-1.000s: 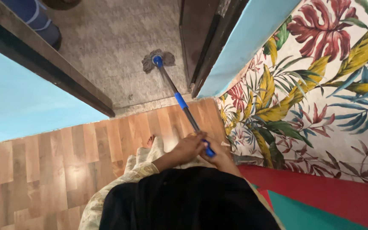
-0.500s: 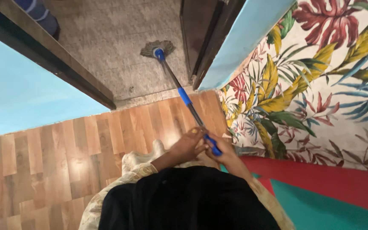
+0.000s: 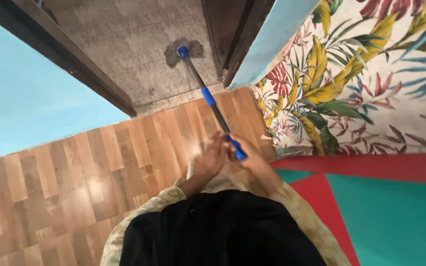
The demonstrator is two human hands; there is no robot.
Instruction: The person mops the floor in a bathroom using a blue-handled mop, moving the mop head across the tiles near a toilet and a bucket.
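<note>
A mop with a dark shaft and blue grips reaches from my hands out through a doorway. Its grey stringy head rests on the speckled grey floor beyond the threshold. My left hand wraps the shaft from the left, just below the lower blue grip. My right hand closes around the blue end of the handle. Both hands sit close together over the wood-pattern floor, above my dark garment.
A light blue wall with a dark door frame stands left of the doorway. A dark door and a blue wall edge stand on the right. A leaf-print cloth and a red and teal surface lie to my right.
The view has tilted down and shifted, so more of the red and teal surface shows. The mop head swept slightly across the grey floor. Both hands kept hold of the handle.
</note>
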